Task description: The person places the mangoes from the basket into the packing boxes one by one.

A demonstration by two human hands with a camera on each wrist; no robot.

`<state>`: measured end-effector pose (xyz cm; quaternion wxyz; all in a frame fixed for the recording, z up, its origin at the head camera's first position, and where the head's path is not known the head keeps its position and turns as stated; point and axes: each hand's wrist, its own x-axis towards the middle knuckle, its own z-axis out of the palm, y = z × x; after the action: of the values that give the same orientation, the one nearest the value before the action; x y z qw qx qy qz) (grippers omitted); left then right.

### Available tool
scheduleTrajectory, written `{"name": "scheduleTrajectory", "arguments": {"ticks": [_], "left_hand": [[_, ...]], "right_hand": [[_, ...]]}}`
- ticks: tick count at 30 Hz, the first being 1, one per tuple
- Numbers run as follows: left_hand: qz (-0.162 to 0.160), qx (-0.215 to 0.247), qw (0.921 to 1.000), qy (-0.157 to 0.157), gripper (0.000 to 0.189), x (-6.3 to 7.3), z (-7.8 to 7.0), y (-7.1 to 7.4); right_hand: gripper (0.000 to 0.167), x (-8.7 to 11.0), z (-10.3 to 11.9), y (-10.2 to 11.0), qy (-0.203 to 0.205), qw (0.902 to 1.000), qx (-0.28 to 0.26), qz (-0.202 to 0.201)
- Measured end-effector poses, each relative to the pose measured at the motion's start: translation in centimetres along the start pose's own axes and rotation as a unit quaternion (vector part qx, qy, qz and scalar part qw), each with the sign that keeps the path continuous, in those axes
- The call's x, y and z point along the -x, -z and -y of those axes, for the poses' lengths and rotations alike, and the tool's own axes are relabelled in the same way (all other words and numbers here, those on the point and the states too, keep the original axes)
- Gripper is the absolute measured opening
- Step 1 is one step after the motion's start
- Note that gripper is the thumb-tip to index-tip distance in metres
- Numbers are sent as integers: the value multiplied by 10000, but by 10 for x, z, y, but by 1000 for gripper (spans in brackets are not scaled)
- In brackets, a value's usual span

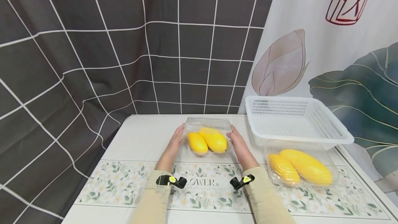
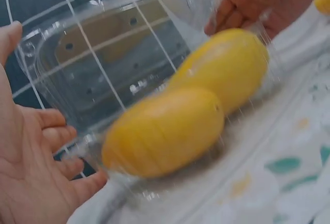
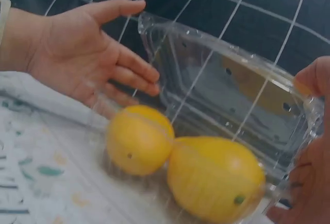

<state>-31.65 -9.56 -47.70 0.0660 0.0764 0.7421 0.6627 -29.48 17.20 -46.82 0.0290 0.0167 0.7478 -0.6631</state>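
Two yellow mangoes (image 1: 212,140) lie side by side in a clear plastic clamshell box (image 1: 207,121) on the table. Its lid (image 2: 111,62) stands raised at the back, apart from the mango-filled base. My left hand (image 1: 175,144) is at the box's left side; in the right wrist view that left hand (image 3: 77,54) has its thumb spread and fingers extended beside the hinge. On the opposite side is my right hand (image 1: 240,147), its thumb (image 3: 312,77) at the lid's corner and its fingers lower by the side. Part of the right hand is cut off in that view.
A white perforated basket (image 1: 298,127) stands at the back right. In front of it sits another clear box holding two mangoes (image 1: 306,167). A floral runner (image 1: 124,182) crosses the white table (image 1: 140,134). Dark gridded cloth (image 1: 161,68) hangs behind and left.
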Motion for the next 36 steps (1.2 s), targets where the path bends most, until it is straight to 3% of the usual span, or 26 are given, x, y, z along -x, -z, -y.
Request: {"name": "scheduleTrajectory", "arguments": {"ticks": [8, 15, 21, 28, 33, 36], "left_hand": [[440, 308, 9975, -459, 70, -5, 20, 2], [436, -694, 9955, -485, 72, 5, 32, 7], [498, -1000, 9924, -507, 71, 7, 36, 6], [342, -1113, 9926, -355, 71, 10, 34, 2], [70, -1150, 9932, -137, 75, 9, 35, -3], [-136, -1287, 9916, -7, 76, 7, 36, -7]], "right_hand": [[70, 3, -25, -3, 292, 9987, 363, -218], [71, 6, -41, -3, 517, 9980, 339, -120], [74, 10, -49, 1, 726, 9956, 598, -9], [73, 12, -53, 5, 1074, 9855, 1316, -22], [66, 13, -52, 7, 954, 9840, 1503, -109], [61, 14, -52, 7, 950, 9809, 1660, -359]]}}
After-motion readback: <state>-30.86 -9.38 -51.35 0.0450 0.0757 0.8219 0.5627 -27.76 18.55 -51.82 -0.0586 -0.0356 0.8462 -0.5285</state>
